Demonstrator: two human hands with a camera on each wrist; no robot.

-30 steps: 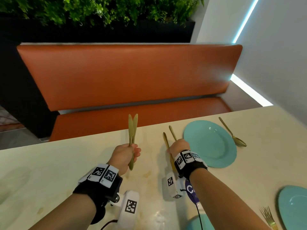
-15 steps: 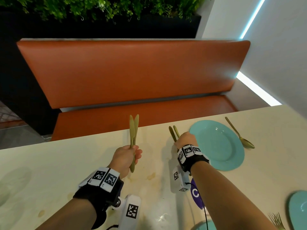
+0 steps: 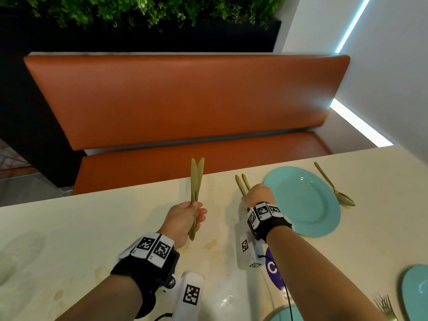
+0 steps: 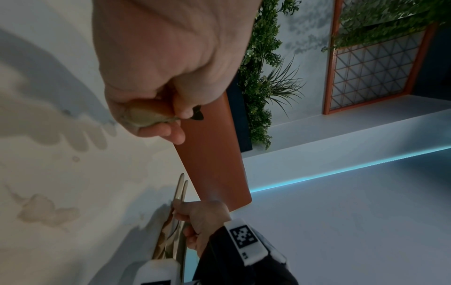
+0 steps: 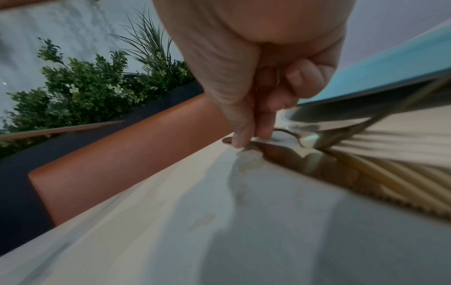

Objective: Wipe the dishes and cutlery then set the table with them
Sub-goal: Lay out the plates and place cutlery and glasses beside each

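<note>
Two gold knives (image 3: 196,181) are standing upright in the left hand (image 3: 183,220), fingers (image 3: 201,217) wrapping the handles, blades fanning slightly apart above the desk (image 3: 69,239) near its far edge. Two more gold pieces (image 3: 242,185), handles only showing, are lying low at the desk just left of the plate (image 3: 305,200); the right hand (image 3: 258,195) is pinching them, fingers (image 5: 244,123) pressing together on the metal in the right wrist view, which shows one as a fork (image 5: 361,173) lying on the desk. One spoon (image 3: 333,185) is lying just right of the plate, apart from it. A second plate (image 3: 414,295) and another fork (image 3: 384,306) are sitting at the near right corner, a third plate (image 3: 280,315) at the bottom edge. Bare desk is stretching left of the left hand. An orange bench (image 3: 185,98) is running beyond the far edge.
</note>
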